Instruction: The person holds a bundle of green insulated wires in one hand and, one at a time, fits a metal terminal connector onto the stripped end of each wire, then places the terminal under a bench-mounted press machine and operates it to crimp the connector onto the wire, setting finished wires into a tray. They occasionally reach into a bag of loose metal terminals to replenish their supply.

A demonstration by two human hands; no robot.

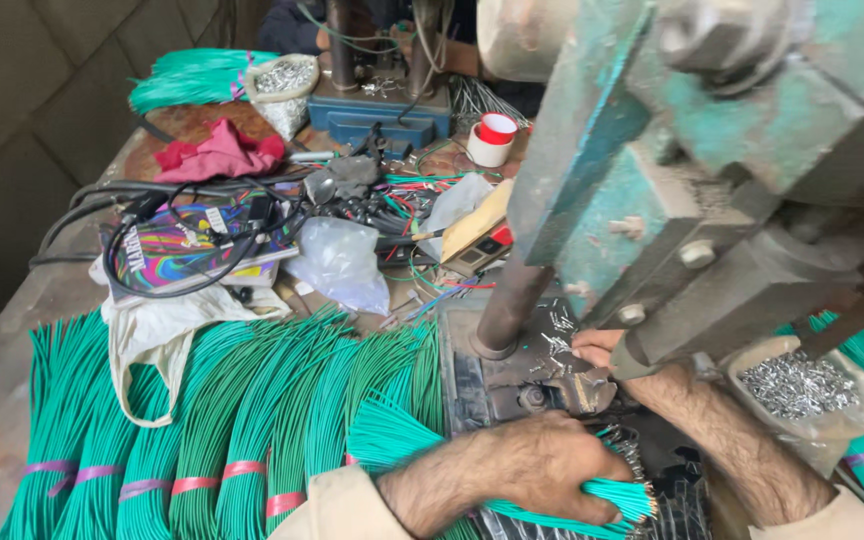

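My left hand (542, 465) grips a bundle of green wires (612, 495) whose bare tips point right, over the dark base plate (472, 370) of a teal press machine (672, 170). My right hand (602, 352) reaches in under the press head, its fingertips at the small tool spot on the plate, partly hidden by the machine's arm. Whether it pinches a wire or a terminal is hidden. A fanned bundle of green wires (387, 435) lies just left of my left forearm.
Rows of banded green wire bundles (202, 430) cover the bench's left front. A bag of small metal terminals (797, 385) sits at the right. Behind lie a colourful book (187, 250), black cables, a clear bag (337, 262), a red cloth (217, 155) and a second small press (377, 105).
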